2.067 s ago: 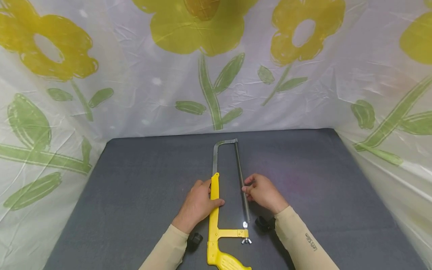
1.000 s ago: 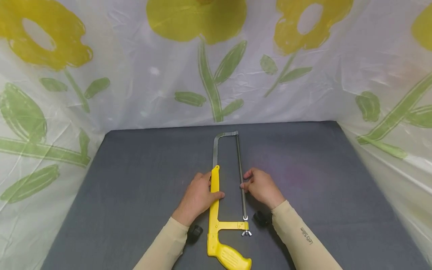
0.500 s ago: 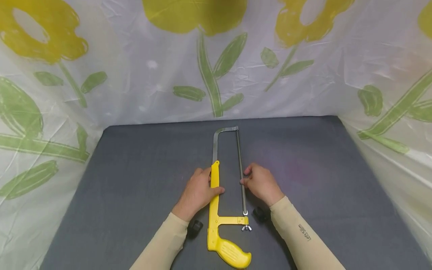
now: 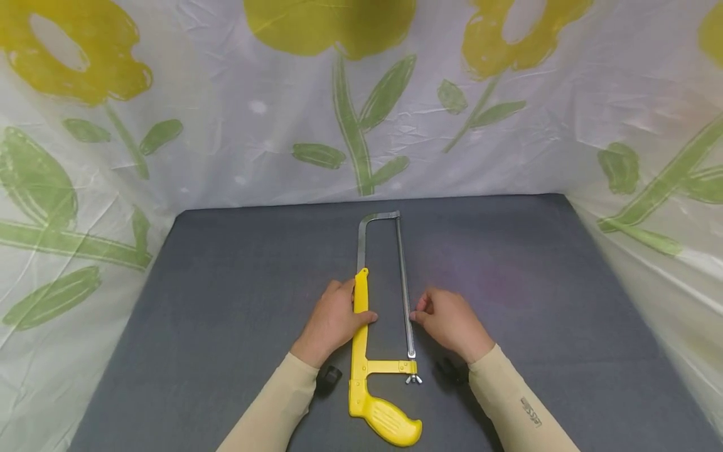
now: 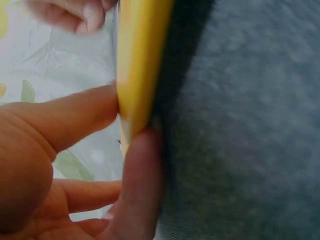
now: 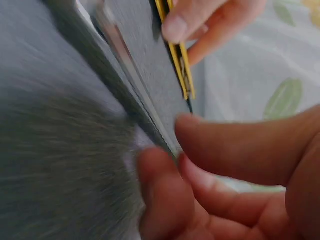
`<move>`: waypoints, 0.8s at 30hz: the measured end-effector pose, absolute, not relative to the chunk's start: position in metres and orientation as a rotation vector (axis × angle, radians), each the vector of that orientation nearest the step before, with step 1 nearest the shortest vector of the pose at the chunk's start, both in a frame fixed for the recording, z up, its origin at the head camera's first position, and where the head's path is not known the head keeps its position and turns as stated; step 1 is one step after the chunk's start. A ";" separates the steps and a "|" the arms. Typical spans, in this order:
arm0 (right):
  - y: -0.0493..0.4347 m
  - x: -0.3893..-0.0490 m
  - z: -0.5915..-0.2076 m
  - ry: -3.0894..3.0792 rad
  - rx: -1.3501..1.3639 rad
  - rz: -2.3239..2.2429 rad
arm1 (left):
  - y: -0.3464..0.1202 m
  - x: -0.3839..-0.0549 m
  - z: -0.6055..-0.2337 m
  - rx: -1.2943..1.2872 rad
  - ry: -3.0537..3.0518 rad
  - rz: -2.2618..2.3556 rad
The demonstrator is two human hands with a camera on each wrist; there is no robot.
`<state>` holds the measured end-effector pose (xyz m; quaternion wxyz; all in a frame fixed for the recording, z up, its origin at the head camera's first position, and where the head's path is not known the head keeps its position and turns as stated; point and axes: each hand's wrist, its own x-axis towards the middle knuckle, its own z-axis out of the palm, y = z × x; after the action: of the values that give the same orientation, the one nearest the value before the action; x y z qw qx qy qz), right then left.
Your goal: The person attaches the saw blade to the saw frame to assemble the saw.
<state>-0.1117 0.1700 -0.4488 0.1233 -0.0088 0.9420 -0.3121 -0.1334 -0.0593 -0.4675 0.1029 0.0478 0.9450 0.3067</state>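
Observation:
A hacksaw with a yellow frame and handle (image 4: 391, 422) lies on the dark grey cloth in the head view, handle towards me. My left hand (image 4: 333, 320) grips the yellow frame (image 4: 360, 326), thumb over its top; the left wrist view shows the frame (image 5: 145, 60) between thumb and fingers. The metal blade (image 4: 405, 282) runs along the right side, its near end at the pin above the wing nut (image 4: 414, 379). My right hand (image 4: 452, 320) has curled fingers, thumb tip right at the blade's right edge. In the right wrist view the blade (image 6: 137, 90) disappears at the fingertips.
A black wrist device (image 4: 329, 378) sits below the left wrist, and another (image 4: 450, 370) below the right. The cloth-covered table (image 4: 237, 263) ends at the back against a white plastic sheet (image 4: 237, 113) printed with yellow flowers.
The blade's near end has shifted left, from beside the pin onto it. My right hand has slid slightly towards me and right. My left hand keeps its hold on the frame.

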 end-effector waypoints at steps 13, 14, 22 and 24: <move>0.183 -0.042 -0.449 2.560 -0.189 -0.990 | -0.051 -0.133 -0.457 0.142 2.817 0.794; 0.183 -0.041 -0.450 2.564 -0.196 -0.991 | -0.050 -0.133 -0.457 0.142 2.825 0.788; 0.178 -0.035 -0.452 2.527 -0.208 -0.990 | -0.045 -0.125 -0.456 0.144 2.875 0.706; 0.177 -0.033 -0.452 2.493 -0.168 -1.002 | -0.044 -0.123 -0.456 0.139 2.866 0.696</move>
<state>-0.0335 0.1769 -0.4518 0.2228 -0.0607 0.9027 -0.3629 -0.1230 -0.0444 -0.4562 0.0944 0.0470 0.9664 0.2346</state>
